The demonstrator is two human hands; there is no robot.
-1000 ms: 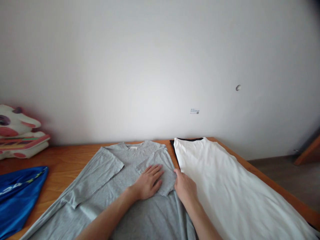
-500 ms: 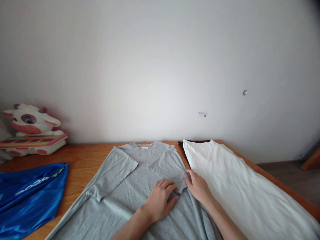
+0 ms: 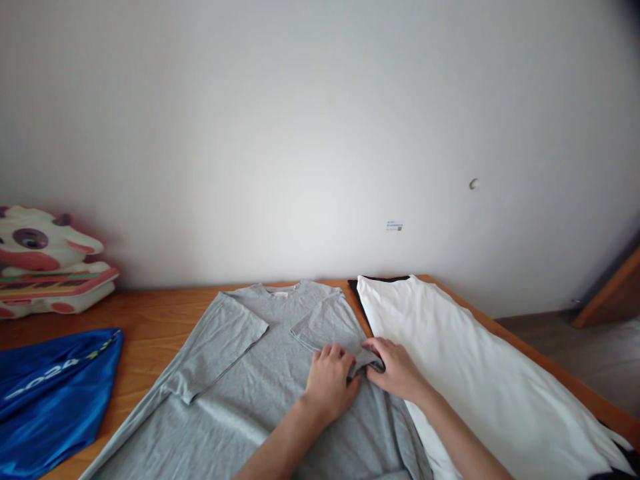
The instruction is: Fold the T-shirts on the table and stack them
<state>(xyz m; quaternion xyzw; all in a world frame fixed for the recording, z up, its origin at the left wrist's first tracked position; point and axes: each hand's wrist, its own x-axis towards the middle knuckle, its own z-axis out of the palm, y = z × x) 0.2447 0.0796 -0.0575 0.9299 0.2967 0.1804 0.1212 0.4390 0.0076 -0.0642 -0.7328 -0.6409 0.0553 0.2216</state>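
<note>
A grey T-shirt (image 3: 260,373) lies spread on the wooden table (image 3: 150,313), its collar toward the wall and both sleeves folded in over the front. My left hand (image 3: 333,380) rests at the right sleeve, fingers curled round a bit of its cloth. Just to the right, my right hand (image 3: 393,367) pinches the sleeve's outer edge between thumb and fingers. The cloth between the two hands is lifted and bunched, showing a darker inner side.
White cloth (image 3: 460,360) with black fabric under it lies along the right. A blue garment (image 3: 60,400) with white print is at the left, in front of a cow-shaped toy keyboard (image 3: 55,267). A wall (image 3: 300,133) stands behind the table.
My left hand has closed on the sleeve cloth, and my right hand has gripped and raised its edge, bunching it. The view has shifted slightly right.
</note>
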